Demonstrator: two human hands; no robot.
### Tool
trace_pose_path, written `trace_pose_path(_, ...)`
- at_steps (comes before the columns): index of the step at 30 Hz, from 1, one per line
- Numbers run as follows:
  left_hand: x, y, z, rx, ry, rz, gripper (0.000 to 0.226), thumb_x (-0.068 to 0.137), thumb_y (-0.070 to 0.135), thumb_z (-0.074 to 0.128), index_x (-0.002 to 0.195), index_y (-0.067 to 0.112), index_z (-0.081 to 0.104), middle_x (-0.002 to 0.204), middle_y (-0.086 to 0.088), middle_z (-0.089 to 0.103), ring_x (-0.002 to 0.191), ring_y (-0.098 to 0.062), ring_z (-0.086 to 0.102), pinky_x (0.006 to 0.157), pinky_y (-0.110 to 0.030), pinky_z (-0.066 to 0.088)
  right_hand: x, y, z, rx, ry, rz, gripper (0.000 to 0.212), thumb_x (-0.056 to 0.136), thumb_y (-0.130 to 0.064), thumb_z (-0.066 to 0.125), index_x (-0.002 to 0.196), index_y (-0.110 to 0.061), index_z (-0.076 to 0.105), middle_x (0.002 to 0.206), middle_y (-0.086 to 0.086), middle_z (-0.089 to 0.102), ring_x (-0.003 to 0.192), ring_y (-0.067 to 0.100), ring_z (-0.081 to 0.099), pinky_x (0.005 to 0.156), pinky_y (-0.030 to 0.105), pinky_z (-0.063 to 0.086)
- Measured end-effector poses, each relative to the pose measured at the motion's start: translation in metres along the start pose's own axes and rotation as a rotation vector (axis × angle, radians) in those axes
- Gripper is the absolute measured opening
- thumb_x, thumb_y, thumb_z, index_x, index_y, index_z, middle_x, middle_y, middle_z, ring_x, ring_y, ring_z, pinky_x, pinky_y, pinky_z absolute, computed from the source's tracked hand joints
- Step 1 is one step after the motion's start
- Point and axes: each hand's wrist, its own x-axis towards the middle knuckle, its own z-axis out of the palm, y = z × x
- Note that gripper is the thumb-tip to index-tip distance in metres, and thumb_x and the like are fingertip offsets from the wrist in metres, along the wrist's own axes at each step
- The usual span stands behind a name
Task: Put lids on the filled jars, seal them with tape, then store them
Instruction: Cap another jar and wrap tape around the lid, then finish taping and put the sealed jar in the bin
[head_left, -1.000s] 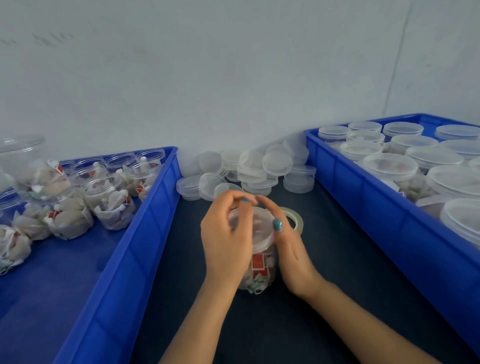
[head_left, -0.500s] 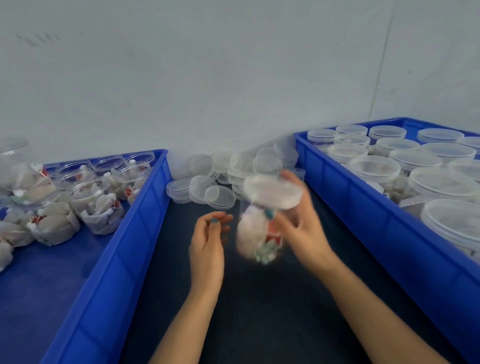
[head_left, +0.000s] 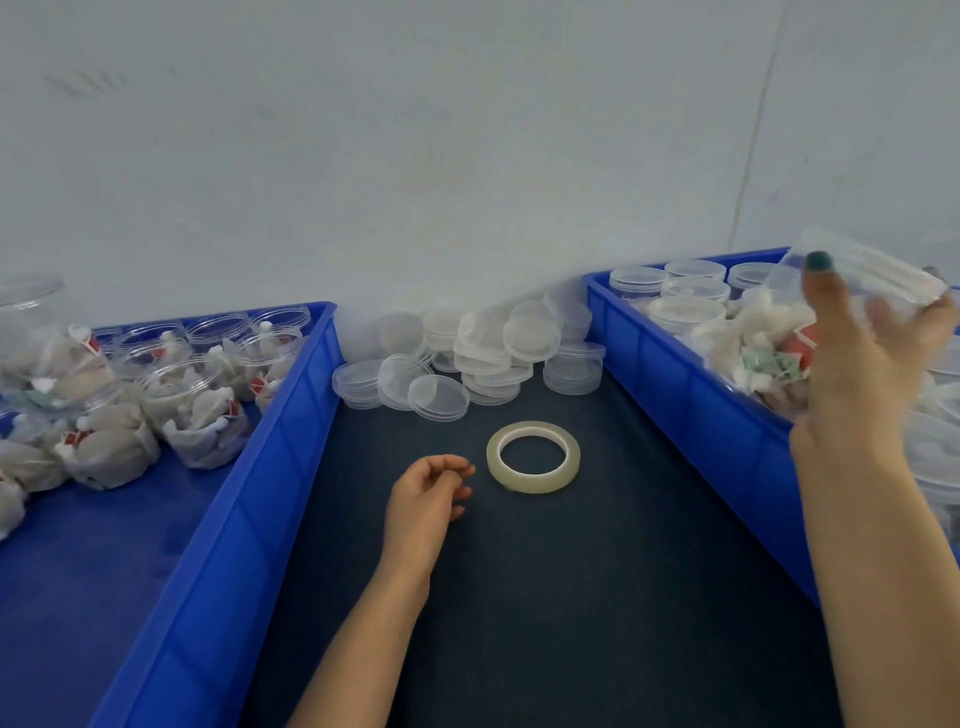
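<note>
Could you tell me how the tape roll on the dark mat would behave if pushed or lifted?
The tape roll lies flat, so a push would probably slide it, not roll it. It is a thin open ring, so likely light and stiff enough to pinch by its wall. Stood on edge, it might roll.

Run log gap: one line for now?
phase: store | right hand: holds jar over right bin | left hand: idle beside tape
</note>
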Motion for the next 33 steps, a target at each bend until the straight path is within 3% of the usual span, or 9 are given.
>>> trace_pose_path(2,0.0,0.0,0.0,0.008,-0.002,-0.002,0.02,0.099,0.006,0.053,0.1,0.017,0.07,0.1,0.005,0.074,0.088,-0.011,0.067,0.075,-0.025,0.053,0.008,0.002,-0.003,-0.132,0.029,-0.034,0.097,0.077,-0.049,0.082,0.154,-0.027,0.028,0.147,0.0,0.037,0.099,-0.013,0.05,0.09,0.01,0.047)
trace_pose_path(6,0.0,0.002,0.0,0.024,-0.011,-0.001,0.02,0.099,0.006,0.053,0.1,0.016,0.07,0.1,0.004,0.073,0.088,-0.012,0.066,0.075,-0.025,0.053,0.015,0.009,-0.007,-0.292,0.037,-0.054,0.103,0.079,-0.048,0.082,0.157,-0.024,0.02,0.15,0.002,0.035,0.126,0.013,0.05,0.104,0.029,0.043)
trace_pose_path(9,0.0,0.002,0.0,0.033,-0.009,-0.001,0.02,0.099,0.005,0.052,0.099,0.016,0.069,0.101,0.003,0.073,0.089,-0.013,0.066,0.075,-0.026,0.053,0.017,0.009,-0.004,-0.437,0.045,-0.127,0.104,0.082,-0.039,0.082,0.158,-0.018,0.015,0.16,0.006,0.023,0.146,0.02,0.03,0.106,0.023,0.03)
trace_pose_path(12,0.001,0.001,-0.001,0.046,-0.003,0.003,0.019,0.1,0.006,0.053,0.1,0.016,0.069,0.101,0.003,0.072,0.09,-0.014,0.066,0.075,-0.027,0.052,0.018,0.007,0.004,-0.552,0.081,-0.178,0.103,0.084,-0.032,0.081,0.158,-0.013,0.013,0.162,0.007,0.019,0.151,0.023,0.019,0.119,0.028,0.019)
trace_pose_path(14,0.001,0.0,-0.001,0.051,-0.005,0.006,0.019,0.1,0.006,0.053,0.1,0.016,0.069,0.102,0.002,0.072,0.091,-0.015,0.066,0.074,-0.027,0.052,0.02,0.007,0.007,-0.572,0.096,-0.183,0.103,0.083,-0.028,0.082,0.157,-0.011,0.013,0.161,0.008,0.018,0.151,0.024,0.018,0.118,0.027,0.015)
trace_pose_path(17,0.001,0.0,-0.002,0.053,-0.011,0.006,0.019,0.1,0.006,0.053,0.101,0.016,0.069,0.103,0.002,0.072,0.092,-0.015,0.066,0.075,-0.027,0.052,0.024,0.008,0.013,-0.607,0.13,-0.193,0.104,0.083,-0.027,0.083,0.157,-0.009,0.012,0.16,0.01,0.018,0.149,0.025,0.019,0.118,0.027,0.015)
trace_pose_path(21,0.001,0.0,-0.003,0.05,-0.017,0.011,0.019,0.1,0.006,0.053,0.101,0.016,0.069,0.104,0.001,0.072,0.093,-0.016,0.066,0.075,-0.028,0.052,0.023,0.018,0.019,-0.804,0.144,-0.18,0.105,0.077,-0.026,0.086,0.155,-0.01,0.017,0.157,0.011,0.025,0.147,0.027,0.026,0.122,0.041,0.016)
trace_pose_path(26,0.0,-0.001,-0.002,0.074,-0.025,0.027,0.019,0.099,0.006,0.053,0.1,0.016,0.069,0.102,0.003,0.072,0.09,-0.014,0.066,0.074,-0.026,0.052,0.022,0.031,0.015,-0.92,0.079,-0.006,0.098,0.07,0.002,0.08,0.148,-0.02,0.025,0.15,0.019,0.024,0.134,0.036,0.033,0.114,0.039,0.025)
trace_pose_path(33,-0.003,0.001,-0.001,0.117,-0.031,0.041,0.018,0.098,0.007,0.054,0.099,0.017,0.069,0.101,0.006,0.071,0.088,-0.011,0.067,0.073,-0.022,0.051,0.023,0.033,0.015,-1.073,-0.007,0.052,0.08,0.072,-0.002,0.083,0.14,-0.016,0.042,0.152,0.019,0.021,0.132,0.04,0.037,0.114,0.045,0.031)
